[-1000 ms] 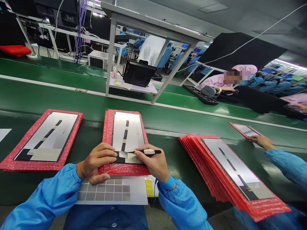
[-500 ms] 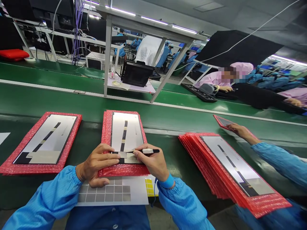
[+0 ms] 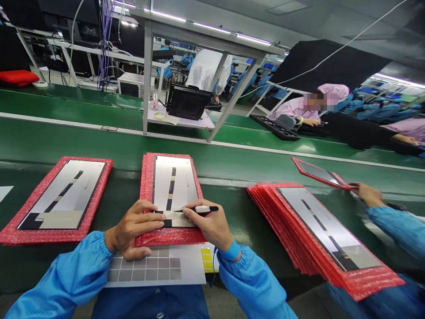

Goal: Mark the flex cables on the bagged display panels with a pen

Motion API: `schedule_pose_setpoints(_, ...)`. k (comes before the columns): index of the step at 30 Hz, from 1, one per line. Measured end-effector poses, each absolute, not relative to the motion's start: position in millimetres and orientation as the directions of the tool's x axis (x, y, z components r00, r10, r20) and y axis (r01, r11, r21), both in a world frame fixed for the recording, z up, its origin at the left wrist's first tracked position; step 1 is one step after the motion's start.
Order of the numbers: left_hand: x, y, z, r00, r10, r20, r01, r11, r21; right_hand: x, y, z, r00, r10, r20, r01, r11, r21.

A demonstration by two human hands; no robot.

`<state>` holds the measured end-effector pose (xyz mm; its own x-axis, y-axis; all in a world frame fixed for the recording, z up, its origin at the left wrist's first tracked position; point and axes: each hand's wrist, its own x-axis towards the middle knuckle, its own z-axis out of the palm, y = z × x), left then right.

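Note:
A flat display panel (image 3: 181, 179) with a silvery back and a dark strip lies on red bubble wrap (image 3: 148, 177) before me. My left hand (image 3: 134, 228) lies open over its lower left, fingers stretched out, fingertips at a small grey sticker (image 3: 169, 215). My right hand (image 3: 209, 221) pinches a slim white-and-black pointed tool (image 3: 206, 208), its thin tip close to the sticker at the panel's lower end. Below the panel, partly under my left hand, is a white sheet (image 3: 192, 270) of grey square stickers, beside yellow stickers (image 3: 208, 260).
Another panel (image 3: 79, 186) on red wrap lies at left. At right stands a stack of red-wrapped panels (image 3: 288, 235). A co-worker's hand (image 3: 370, 195) holds a further red-wrapped panel (image 3: 318, 172). A metal shelf frame (image 3: 148, 79) with a black monitor (image 3: 189, 102) stands behind the green bench (image 3: 109, 141).
The co-worker's hand at right has drawn back to the right, and more of the panel in it shows. My own hands look almost still.

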<state>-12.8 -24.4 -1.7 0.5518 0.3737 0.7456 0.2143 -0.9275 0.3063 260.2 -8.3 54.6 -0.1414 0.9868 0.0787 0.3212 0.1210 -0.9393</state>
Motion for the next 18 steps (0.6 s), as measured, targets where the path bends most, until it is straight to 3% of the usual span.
schedule_pose_setpoints(13, -11.7, -24.2, 1.1, 0.554, 0.369, 0.746, 0.208, -0.929, 0.305, 260.0, -8.6, 56.1, -0.144, 0.987, 0.077, 0.346, 0.123, -0.930)
schedule_pose_setpoints(18, -13.2, -27.2, 6.2, 0.603, 0.404, 0.688, 0.251, -0.915, 0.317, 260.6, -8.4, 54.9, -0.157, 0.985, 0.066, 0.330, 0.115, -0.937)
